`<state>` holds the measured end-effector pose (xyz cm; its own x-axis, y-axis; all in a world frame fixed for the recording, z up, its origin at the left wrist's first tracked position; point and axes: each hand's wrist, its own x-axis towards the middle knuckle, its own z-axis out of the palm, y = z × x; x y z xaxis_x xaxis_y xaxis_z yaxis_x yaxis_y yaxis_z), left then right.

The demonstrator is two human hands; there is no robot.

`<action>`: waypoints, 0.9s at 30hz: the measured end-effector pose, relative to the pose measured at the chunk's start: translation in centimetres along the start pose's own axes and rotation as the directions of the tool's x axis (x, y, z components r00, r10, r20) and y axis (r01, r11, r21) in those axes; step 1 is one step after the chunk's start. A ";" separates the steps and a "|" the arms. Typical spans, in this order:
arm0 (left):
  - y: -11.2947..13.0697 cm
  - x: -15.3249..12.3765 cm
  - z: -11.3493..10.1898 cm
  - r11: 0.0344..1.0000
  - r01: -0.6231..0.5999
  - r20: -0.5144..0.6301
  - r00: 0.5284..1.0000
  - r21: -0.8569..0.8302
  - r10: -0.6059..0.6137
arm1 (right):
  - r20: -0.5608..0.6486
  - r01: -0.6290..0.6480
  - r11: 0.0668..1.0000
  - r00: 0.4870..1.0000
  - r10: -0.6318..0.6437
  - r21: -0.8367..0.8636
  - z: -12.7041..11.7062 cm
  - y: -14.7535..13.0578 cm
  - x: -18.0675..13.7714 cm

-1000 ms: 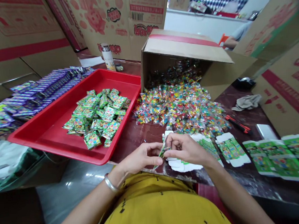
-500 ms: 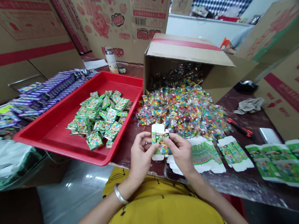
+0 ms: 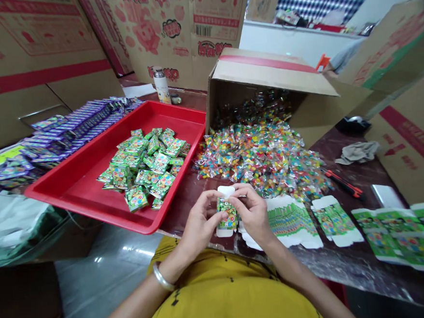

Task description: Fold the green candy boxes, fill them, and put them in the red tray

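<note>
My left hand [image 3: 201,223] and my right hand [image 3: 252,213] both pinch one small green printed carton [image 3: 226,214], held upright over the table's near edge with its white top flap standing up. Just right of my hands lies a fanned stack of flat green cartons [image 3: 292,219]. Behind them spreads a heap of small clear packets of coloured candy [image 3: 261,158], spilling from a cardboard box lying on its side [image 3: 267,72]. To the left a red tray [image 3: 79,187] holds a pile of folded green cartons [image 3: 143,166].
Purple flat packs [image 3: 68,128] are stacked left of the tray. More flat green cartons [image 3: 402,230] lie at the right. An orange-handled cutter [image 3: 344,183], a grey rag [image 3: 358,152], a tape roll [image 3: 352,122] and a flask [image 3: 162,85] are on the table. Big cardboard boxes surround it.
The flat carton held edge-on near my body has been raised, turned to face me and opened into a box shape; both hands have shifted slightly forward.
</note>
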<state>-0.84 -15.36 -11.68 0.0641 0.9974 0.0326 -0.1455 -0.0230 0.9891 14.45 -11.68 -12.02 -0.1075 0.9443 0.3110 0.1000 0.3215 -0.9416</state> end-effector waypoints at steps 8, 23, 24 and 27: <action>-0.4 -0.5 -0.3 1.000 0.012 0.001 1.000 0.027 -0.012 | 0.203 -0.185 0.979 0.965 0.165 0.085 -0.5 -0.3 1.4; -0.4 -0.8 -1.3 0.997 0.061 0.051 0.997 0.045 -0.063 | 0.248 0.213 0.955 0.955 -0.160 -0.205 -1.4 -1.2 0.0; -0.6 -1.0 -1.4 0.997 0.071 0.053 0.996 0.041 -0.073 | 0.262 0.222 0.952 0.951 -0.163 -0.211 -1.4 -1.1 -0.5; -1.2 -1.7 -1.5 0.993 0.102 0.059 0.993 0.054 -0.106 | 0.336 0.195 0.959 0.935 -0.117 -0.207 -1.4 -0.5 -1.6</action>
<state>-2.22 -16.90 -13.18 0.1373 0.9885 -0.0636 -0.0851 0.0758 0.9935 15.98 -13.29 -11.86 -0.4445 0.8212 0.3579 0.2799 0.5069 -0.8153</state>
